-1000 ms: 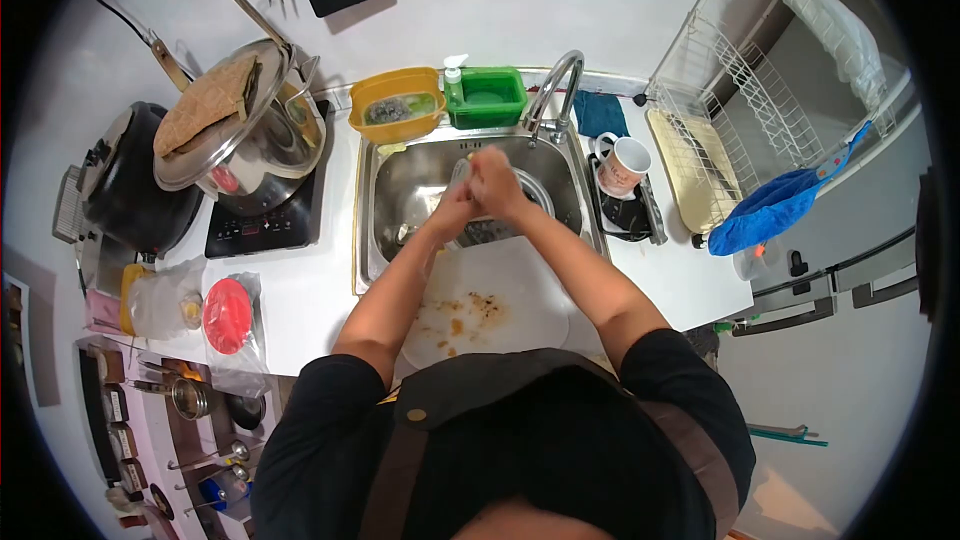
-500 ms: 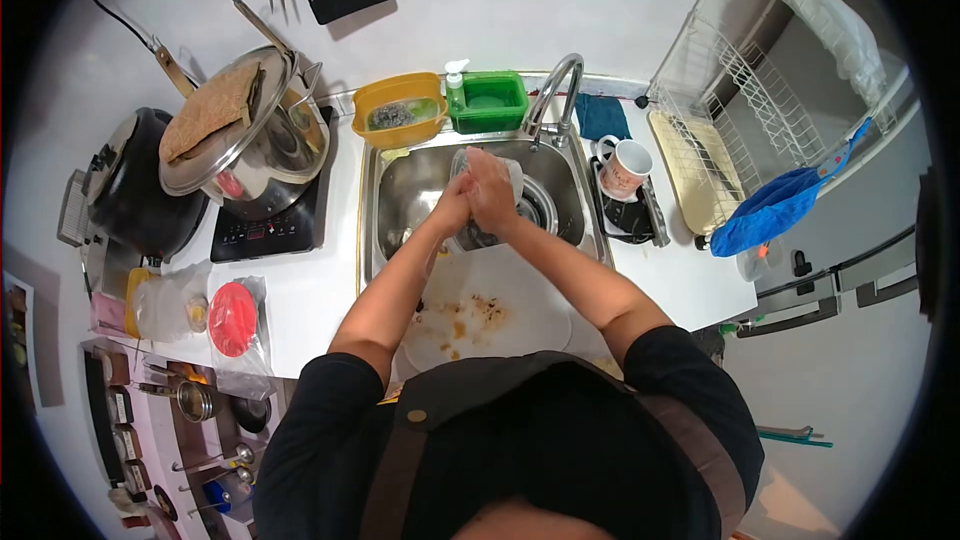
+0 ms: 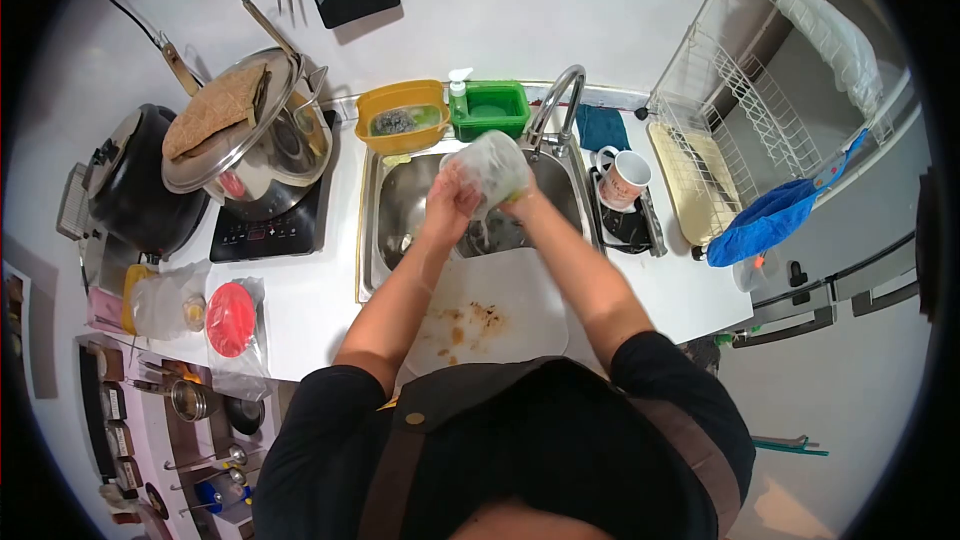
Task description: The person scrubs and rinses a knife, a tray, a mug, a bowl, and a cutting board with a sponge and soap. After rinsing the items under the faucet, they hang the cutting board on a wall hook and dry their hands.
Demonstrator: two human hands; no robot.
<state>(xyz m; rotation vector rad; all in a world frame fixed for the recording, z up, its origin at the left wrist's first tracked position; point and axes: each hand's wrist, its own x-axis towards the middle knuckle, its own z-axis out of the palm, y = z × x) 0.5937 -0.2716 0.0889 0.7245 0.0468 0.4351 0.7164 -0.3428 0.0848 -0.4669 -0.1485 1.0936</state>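
Observation:
Over the steel sink (image 3: 397, 220) I hold a cloudy, see-through plastic container (image 3: 493, 166), tilted on its side. My left hand (image 3: 453, 202) grips its lower left side, fingers curled round it. My right hand (image 3: 523, 199) is closed on the lower right side, its fingers partly hidden behind the container. A small yellow-green patch shows by the right fingers; I cannot tell what it is. The curved tap (image 3: 573, 90) stands just behind and to the right of the container. In front of the sink lies a white board (image 3: 530, 295) with brown stains and food bits.
Behind the sink stand a yellow basin (image 3: 365, 100) with a scrubber and a green tub (image 3: 515, 92) with a soap pump (image 3: 458, 92). A mug (image 3: 624, 180) and dish rack (image 3: 725, 140) are on the right. Left are a large pot (image 3: 290, 155) on an induction cooker (image 3: 268, 232) and a red lid (image 3: 230, 320).
The container has come up from low in the sink and turned on its side. My hands, close together before, have moved apart to either side of it.

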